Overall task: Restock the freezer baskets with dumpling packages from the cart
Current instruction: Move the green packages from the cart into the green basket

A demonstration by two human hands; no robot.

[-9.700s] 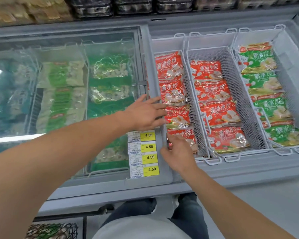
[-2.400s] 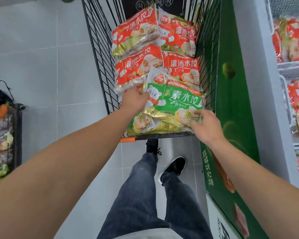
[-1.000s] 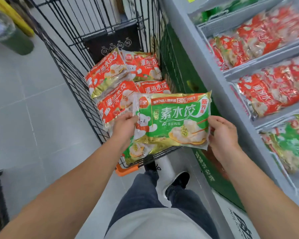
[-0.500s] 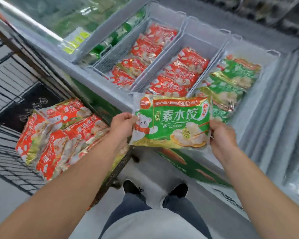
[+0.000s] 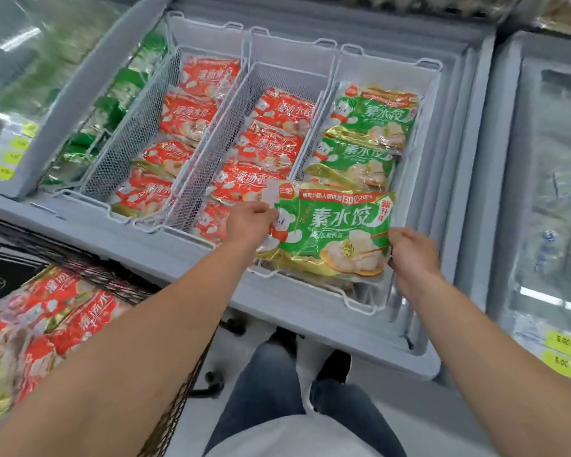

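Presently left hand (image 5: pixel 249 222) and right hand (image 5: pixel 409 250) grip green package (image 5: pixel 332 232) by side edges over right basket (image 5: pixel 360 303) (green stock). Lower flat at near end, label up.

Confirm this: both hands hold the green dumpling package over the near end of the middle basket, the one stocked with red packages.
Not quite. The head view shows the left hand and right hand gripping the green dumpling package over the near end of the right basket, which holds green packages. The middle basket holds the red packages.
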